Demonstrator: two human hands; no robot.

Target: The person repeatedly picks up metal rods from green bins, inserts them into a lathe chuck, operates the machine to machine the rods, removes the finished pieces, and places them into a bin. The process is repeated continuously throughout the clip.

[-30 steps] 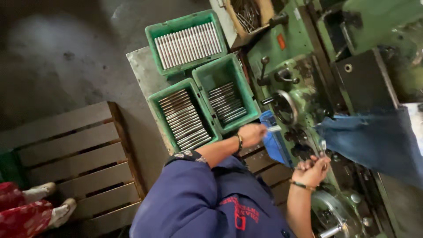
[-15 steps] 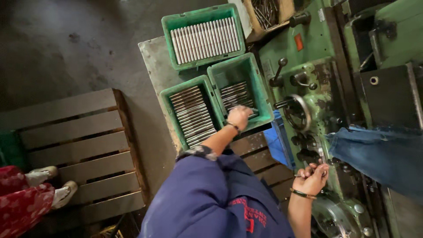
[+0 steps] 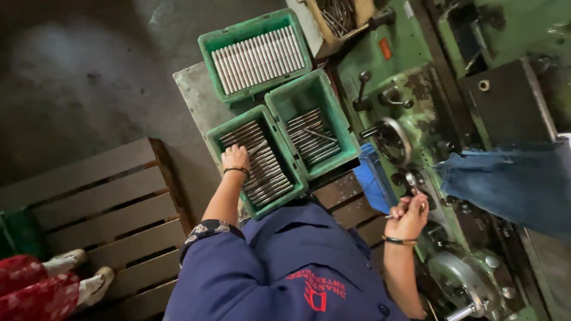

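My left hand (image 3: 236, 157) reaches into the nearest green crate (image 3: 226, 138), which is full of grey metal rods (image 3: 267, 175). Its fingers curl around one rod that lies slanted at the top of the pile. My right hand (image 3: 407, 215) is closed around a small metal handle (image 3: 411, 180) on the front of the green lathe (image 3: 416, 95). A second green crate (image 3: 342, 128), half filled with rods, stands just to the right of the first. A third crate (image 3: 208, 44), with a neat row of lighter rods, stands behind them.
The crates stand on a grey metal stand (image 3: 193, 98). There is a wooden pallet (image 3: 95, 202) on the floor to the left, with another person's feet in white shoes (image 3: 77, 273) by it. Blue cloth (image 3: 505, 184) hangs over the lathe. A handwheel (image 3: 392, 139) and a blue bin (image 3: 372, 181) are near my right hand.
My left hand moved from beside the lathe to the middle crate, then left into the nearest crate. My right hand stayed on the lathe handle.
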